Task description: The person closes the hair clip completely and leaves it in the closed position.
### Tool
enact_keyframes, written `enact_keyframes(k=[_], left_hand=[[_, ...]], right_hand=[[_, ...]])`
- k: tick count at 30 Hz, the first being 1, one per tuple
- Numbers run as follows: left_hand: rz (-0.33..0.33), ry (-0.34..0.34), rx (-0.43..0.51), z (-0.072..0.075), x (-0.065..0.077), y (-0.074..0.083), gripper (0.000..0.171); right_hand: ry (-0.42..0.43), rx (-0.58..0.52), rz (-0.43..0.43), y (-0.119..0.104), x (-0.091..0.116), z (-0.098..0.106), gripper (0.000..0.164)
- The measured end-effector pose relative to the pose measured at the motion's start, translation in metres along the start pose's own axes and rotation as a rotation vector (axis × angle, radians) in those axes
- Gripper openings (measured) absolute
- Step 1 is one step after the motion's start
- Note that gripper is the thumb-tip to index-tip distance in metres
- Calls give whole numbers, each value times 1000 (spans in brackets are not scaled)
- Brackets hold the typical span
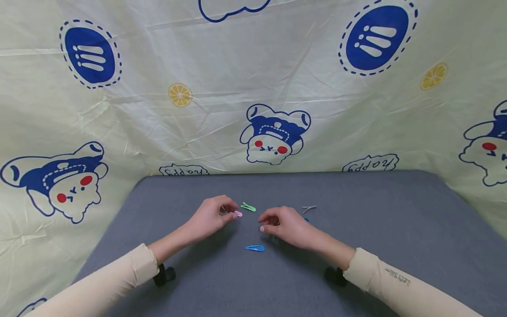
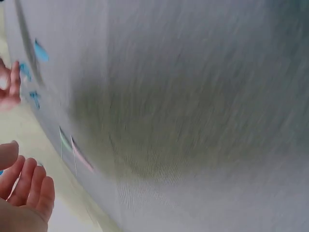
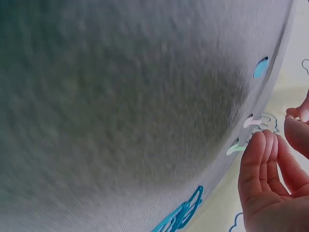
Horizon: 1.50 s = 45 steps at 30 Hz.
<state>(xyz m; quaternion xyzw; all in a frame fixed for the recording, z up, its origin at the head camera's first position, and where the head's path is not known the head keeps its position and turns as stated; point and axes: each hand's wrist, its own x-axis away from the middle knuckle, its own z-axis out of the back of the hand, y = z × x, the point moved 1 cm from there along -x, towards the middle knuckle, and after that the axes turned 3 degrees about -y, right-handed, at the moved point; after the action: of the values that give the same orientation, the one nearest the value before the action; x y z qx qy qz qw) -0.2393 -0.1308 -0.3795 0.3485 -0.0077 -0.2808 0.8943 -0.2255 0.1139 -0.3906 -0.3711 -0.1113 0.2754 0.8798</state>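
Observation:
A small pink hair clip (image 1: pixel 238 214) lies beside the fingertips of my left hand (image 1: pixel 214 215). In the left wrist view, that pink clip (image 2: pixel 83 159) sits on the cloth, apart from the left hand (image 2: pixel 29 195). Just beyond it is a green hair clip (image 1: pixel 248 207) with its arms spread. My right hand (image 1: pixel 288 225) hovers above the table, its fingers loosely bent and nothing visible between them. Nearer to me lies a blue hair clip (image 1: pixel 255 248). Another blue clip (image 1: pixel 306 219) is partly hidden behind the right hand, near a pale greyish clip (image 1: pixel 309 208).
The grey cloth-covered table (image 1: pixel 376 246) reaches back to a pale printed curtain (image 1: pixel 222 53). In the right wrist view, overlapping blue clips (image 3: pixel 186 212) lie near the bottom of the frame. Dark bands (image 1: pixel 164 275) are worn on both wrists.

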Motion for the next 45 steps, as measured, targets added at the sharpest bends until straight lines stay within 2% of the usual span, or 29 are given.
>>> enact_keyframes(k=[4,12,18,26,29,33,35,40,42,45], left_hand=[[38,10,-11,12,-9,-6,15],[68,-65,-2,22,-23,-24,18],[116,-98,26,19,-36,-34,18],[251,-150,125,11,-49,-45,17],[269,-174,167,8,-54,-47,16],[256,-203,217,6,-57,-49,18],[245,-211,239,8,-57,-45,19],[251,-230,288,5,-60,-50,21],[261,-233,297,1,-62,-57,21],[266,-237,310,0,-63,-57,21]], right_hand=[[15,-3,4,2,-9,3,21],[36,6,-19,4,-30,6,22],[35,-1,-61,3,-45,6,23],[29,42,-81,5,-64,3,23],[24,70,-101,6,-70,2,22],[17,69,-116,9,-75,2,20],[12,68,-101,11,-77,2,19],[7,57,-63,19,-81,4,17],[13,48,-71,21,-81,4,16],[24,59,-84,21,-83,2,15]])
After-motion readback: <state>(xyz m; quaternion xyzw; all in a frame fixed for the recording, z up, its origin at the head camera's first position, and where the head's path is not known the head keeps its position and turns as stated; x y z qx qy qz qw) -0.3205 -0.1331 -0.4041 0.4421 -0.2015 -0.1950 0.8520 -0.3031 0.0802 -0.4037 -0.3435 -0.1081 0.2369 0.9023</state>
